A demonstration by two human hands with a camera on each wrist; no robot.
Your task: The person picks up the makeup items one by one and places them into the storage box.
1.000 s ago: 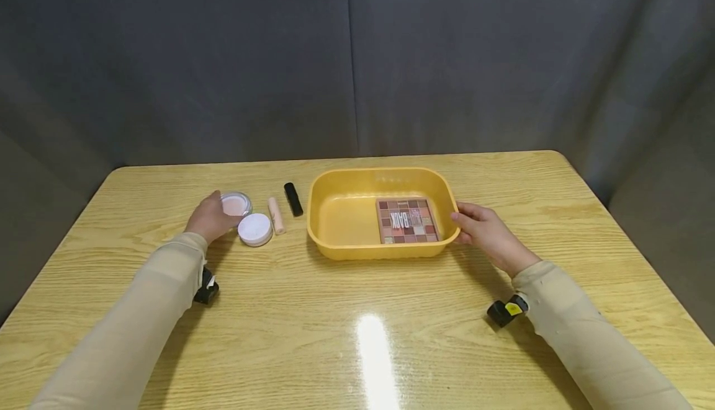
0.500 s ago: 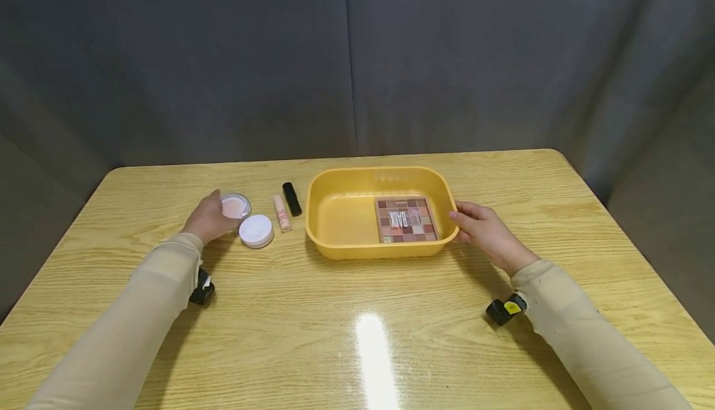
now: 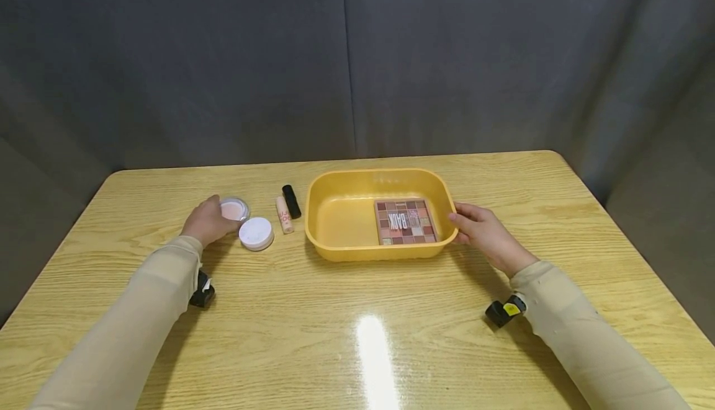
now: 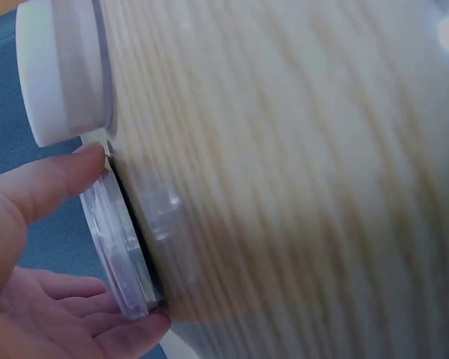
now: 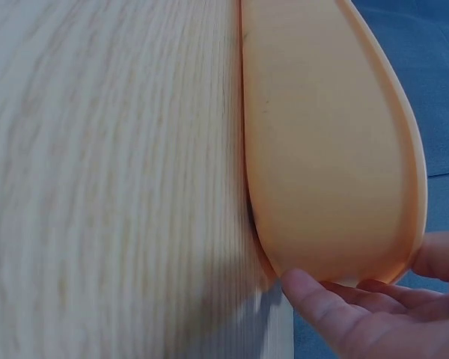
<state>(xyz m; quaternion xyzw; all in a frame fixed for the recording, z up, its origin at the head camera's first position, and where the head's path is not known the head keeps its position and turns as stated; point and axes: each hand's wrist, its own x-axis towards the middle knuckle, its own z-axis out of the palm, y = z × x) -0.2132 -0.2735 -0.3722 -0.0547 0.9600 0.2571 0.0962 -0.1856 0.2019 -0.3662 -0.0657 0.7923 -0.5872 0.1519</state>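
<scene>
On the table's left side, my left hand (image 3: 208,222) pinches a round, clear-rimmed powder compact (image 3: 234,209) with a pale pink centre. The left wrist view shows the thumb on one edge of the compact (image 4: 121,247) and fingertips at the opposite edge; it lies flat on the wood. A white-lidded round jar (image 3: 256,233) stands close beside it. At the right end of a yellow plastic tray (image 3: 349,253), my right hand (image 3: 488,233) grips the rim, thumb at the top and fingers against the outer wall. Inside the tray's right half lies an eyeshadow palette (image 3: 406,222).
Between jar and tray lie a pale pink tube (image 3: 284,214) with red lettering and a black tube (image 3: 291,201), nearly side by side. The wooden table (image 3: 290,335) ends at a dark grey curtain (image 3: 234,75) behind. Black cameras are strapped to both wrists.
The pink tube has rolled right, towards the black tube, and its lettering now faces up. Both hands have kept their places at the compact and the tray.
</scene>
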